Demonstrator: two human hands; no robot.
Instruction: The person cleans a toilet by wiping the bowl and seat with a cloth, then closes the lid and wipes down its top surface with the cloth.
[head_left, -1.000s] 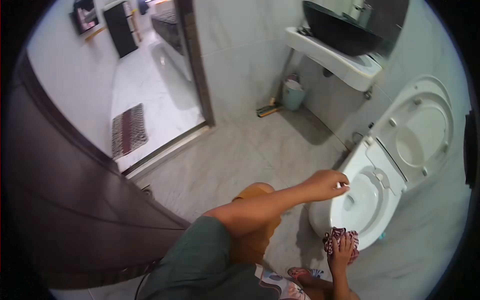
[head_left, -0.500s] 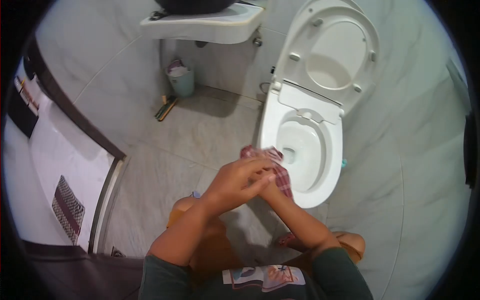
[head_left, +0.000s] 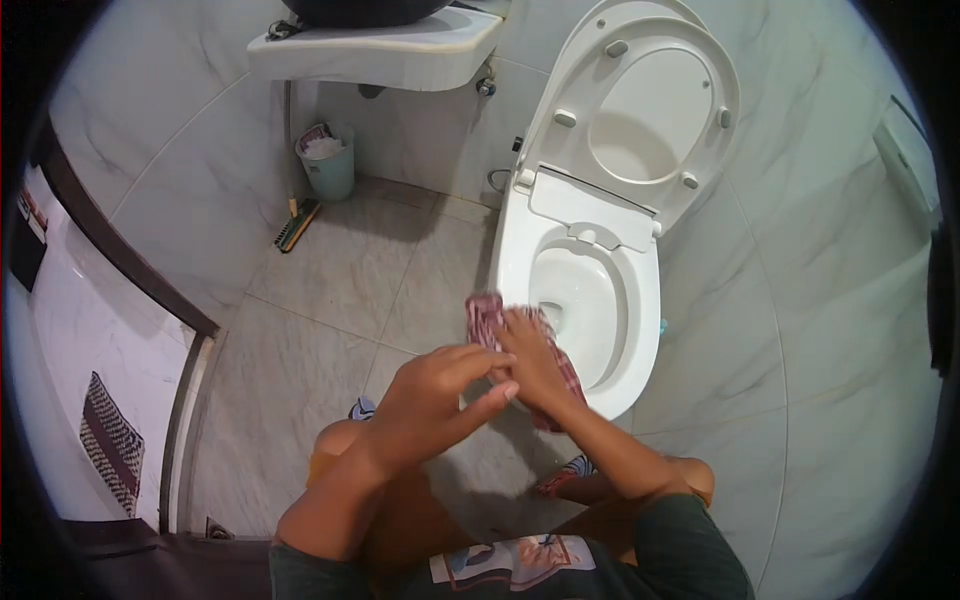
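A red-and-white checked cloth (head_left: 484,318) drapes over the near left rim of the white toilet (head_left: 641,345). My right hand (head_left: 532,358) presses on this cloth against the rim, its fingers pointing away from me; part of the cloth hangs below the hand. My left hand (head_left: 432,395) is held just left of it, thumb and fingers apart, holding nothing. Its fingertips overlap my right hand in the view, and I cannot tell if they touch. The toilet's seat and lid (head_left: 652,110) are raised.
A light green bin (head_left: 332,172) with paper in it stands under the sink counter (head_left: 380,65). Beside it a floor brush (head_left: 297,226) rests on the tiles. At left is a doorway with a dark frame (head_left: 150,260) and a patterned mat (head_left: 110,440) beyond.
My right hand has come out from behind my left and now shows on the cloth. My left hand has shifted left and nearer to me. The whole view has shifted slightly.
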